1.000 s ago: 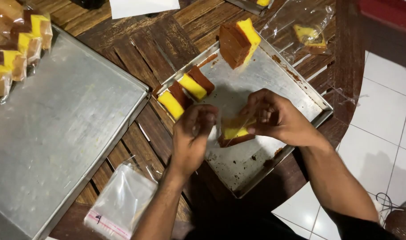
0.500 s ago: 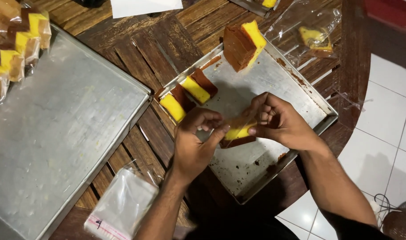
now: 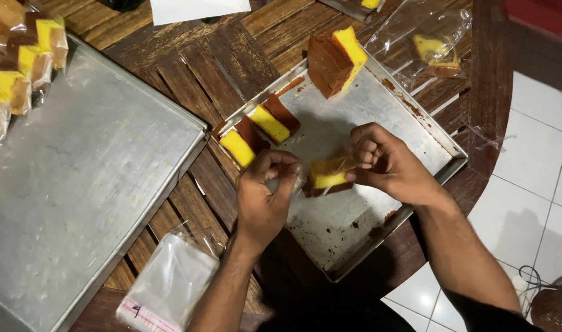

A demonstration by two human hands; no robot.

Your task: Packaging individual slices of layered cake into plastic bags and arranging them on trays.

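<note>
Left of the small baking tray (image 3: 416, 120), a large empty tray (image 3: 90, 178) carries wrapped cake slices (image 3: 22, 67) at its far corner. Over the small tray, the left hand (image 3: 265, 190) pinches a clear wrapper's edge; the right hand (image 3: 385, 163) is clamped on the cake slice (image 3: 327, 177). Holding the film taut should help the slice seat cleanly. Two slices (image 3: 259, 129) and a cake block (image 3: 333, 58) sit inside the tray.

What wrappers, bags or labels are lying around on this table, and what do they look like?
Stack of clear plastic bags: bottom edge, flat, with a pink-and-white strip.
Bagged cake slice: top right, clear crinkled wrapper, yellow and brown inside.
Wrapped cake slices: top left on the large tray, clear wrappers.
White sheet: top centre.
</note>
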